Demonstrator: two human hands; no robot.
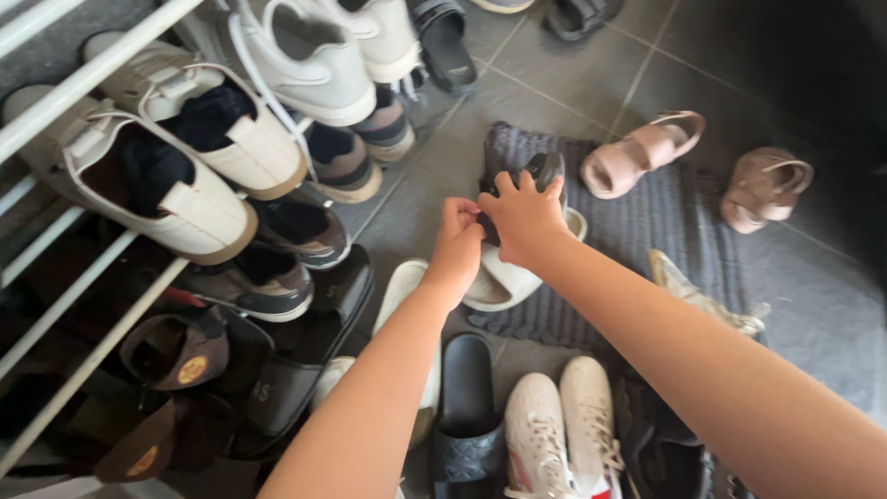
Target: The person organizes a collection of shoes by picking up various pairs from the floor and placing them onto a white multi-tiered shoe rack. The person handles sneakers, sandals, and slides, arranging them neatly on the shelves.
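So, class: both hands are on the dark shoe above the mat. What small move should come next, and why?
Probably lift the dark shoe straight up a little. Both the left hand and right hand already hold it, and a cream slide lies just beneath on the grey mat, so lifting clears it.

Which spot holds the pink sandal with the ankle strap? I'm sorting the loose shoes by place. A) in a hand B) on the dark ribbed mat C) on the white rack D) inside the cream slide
B: the pink sandal lies on its side at the far edge of the dark ribbed mat, beyond both hands.
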